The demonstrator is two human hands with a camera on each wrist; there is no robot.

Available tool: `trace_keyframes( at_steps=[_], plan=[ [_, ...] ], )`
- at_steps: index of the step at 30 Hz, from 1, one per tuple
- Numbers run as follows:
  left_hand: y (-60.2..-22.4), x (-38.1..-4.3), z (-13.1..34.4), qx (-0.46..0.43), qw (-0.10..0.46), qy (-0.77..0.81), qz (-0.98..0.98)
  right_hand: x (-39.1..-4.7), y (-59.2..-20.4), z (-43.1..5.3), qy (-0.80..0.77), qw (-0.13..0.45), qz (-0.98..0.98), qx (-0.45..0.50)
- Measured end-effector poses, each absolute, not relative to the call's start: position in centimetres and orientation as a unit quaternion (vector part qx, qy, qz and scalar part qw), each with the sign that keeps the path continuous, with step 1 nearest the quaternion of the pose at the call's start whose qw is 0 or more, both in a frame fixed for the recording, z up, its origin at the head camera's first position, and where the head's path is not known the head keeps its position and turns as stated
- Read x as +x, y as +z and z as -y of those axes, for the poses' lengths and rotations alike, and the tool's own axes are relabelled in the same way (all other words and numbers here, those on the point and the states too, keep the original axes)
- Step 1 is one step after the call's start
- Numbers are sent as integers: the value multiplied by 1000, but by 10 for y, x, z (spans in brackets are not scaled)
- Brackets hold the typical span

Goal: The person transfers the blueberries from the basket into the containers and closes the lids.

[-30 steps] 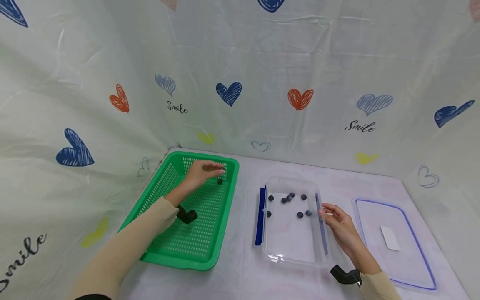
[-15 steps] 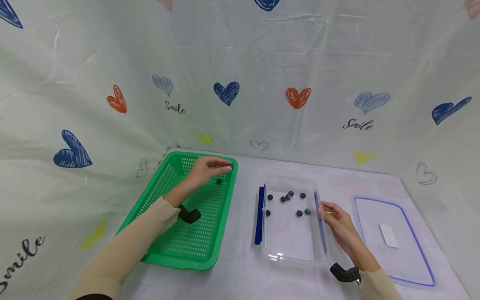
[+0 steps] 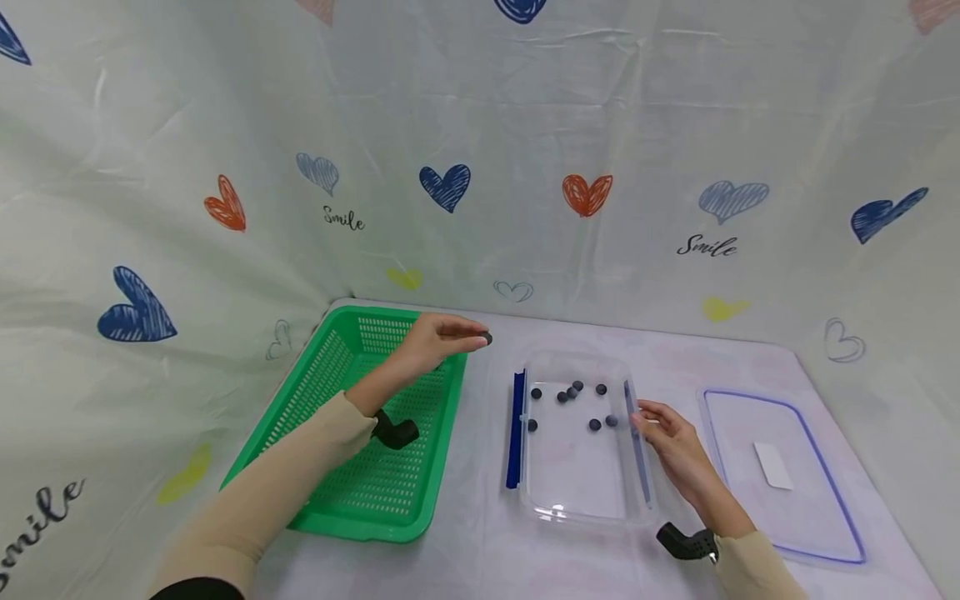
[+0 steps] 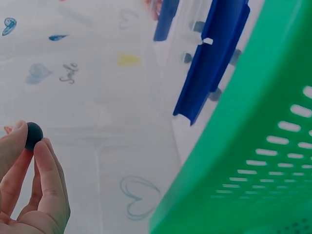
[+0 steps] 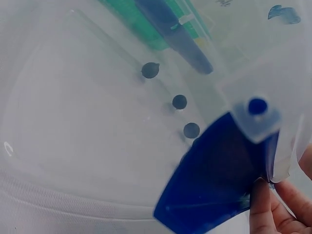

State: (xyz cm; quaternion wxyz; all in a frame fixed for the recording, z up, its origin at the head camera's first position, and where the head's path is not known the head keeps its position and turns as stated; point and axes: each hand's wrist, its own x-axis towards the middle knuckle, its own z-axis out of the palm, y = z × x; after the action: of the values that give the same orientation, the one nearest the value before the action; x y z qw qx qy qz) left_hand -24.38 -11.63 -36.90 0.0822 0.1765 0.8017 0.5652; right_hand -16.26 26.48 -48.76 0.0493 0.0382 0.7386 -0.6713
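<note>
My left hand (image 3: pixel 435 337) pinches a blueberry (image 3: pixel 487 338) between thumb and fingertips, just past the far right rim of the green basket (image 3: pixel 427 500). In the left wrist view, the dark round blueberry (image 4: pixel 34 136) shows clearly at the fingertips. Several blueberries (image 3: pixel 572 393) lie on the floor of a clear plastic container (image 3: pixel 577 518), mostly in its far half. My right hand (image 3: pixel 678 450) grips the container's right side; the right wrist view has its thumb against the blue latch flap (image 5: pixel 219 180), with fingers behind.
Another blue latch flap (image 3: pixel 516 433) sticks out on the container's left side, facing the basket. A clear lid with a blue seal (image 3: pixel 828 471) and a white label (image 3: pixel 772 465) lies at the right. Behind the table hangs a heart-printed curtain (image 3: pixel 510 242).
My left hand has moved right with the blueberry, from over the basket to past its rim. The right hand stays on the container's side. The head view has shifted slightly.
</note>
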Motion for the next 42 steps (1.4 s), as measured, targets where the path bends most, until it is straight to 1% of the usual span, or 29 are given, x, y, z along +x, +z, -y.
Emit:
trace_keyframes(
  at_steps=[28,36,42],
  plan=[
    [-368,-245,68,207,111,588,-775,-165,-487,-266,-665,48,-745,33],
    [-376,-246,59,216,108,585,-774,-165,-489,-266,-657,45,-752,36],
    [-381,-246,54,228,118,571,-780,-165,-490,-267,-661,46,-748,36]
  ],
)
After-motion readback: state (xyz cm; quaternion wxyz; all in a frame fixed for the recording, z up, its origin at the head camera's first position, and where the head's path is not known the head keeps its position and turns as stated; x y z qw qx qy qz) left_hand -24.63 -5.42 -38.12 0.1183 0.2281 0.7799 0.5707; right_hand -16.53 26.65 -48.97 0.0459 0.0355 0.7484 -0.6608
